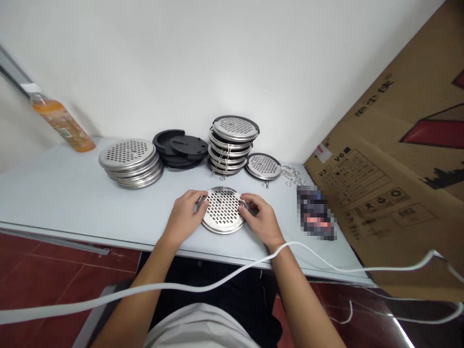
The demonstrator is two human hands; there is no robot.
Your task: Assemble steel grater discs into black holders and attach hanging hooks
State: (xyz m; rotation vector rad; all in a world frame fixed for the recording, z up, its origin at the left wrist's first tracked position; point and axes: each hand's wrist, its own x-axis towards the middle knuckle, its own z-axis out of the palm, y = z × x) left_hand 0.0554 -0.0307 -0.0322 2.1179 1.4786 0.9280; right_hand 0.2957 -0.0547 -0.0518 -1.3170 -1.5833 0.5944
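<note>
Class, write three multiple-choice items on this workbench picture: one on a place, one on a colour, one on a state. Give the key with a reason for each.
1. Where does the orange drink bottle stand?
A. far left of the table, by the wall
B. beside the cardboard box
C. on the floor

2. What colour are the round parts stacked between the two stacks of metal discs?
A. red
B. black
C. white

3. How is the perforated metal disc held?
A. by the left hand alone
B. untouched
C. by both hands at its rim

Key: 1 A, it leans near the left wall; 2 B, they are dark black; 3 C, left hand and right hand grip opposite edges.
</note>
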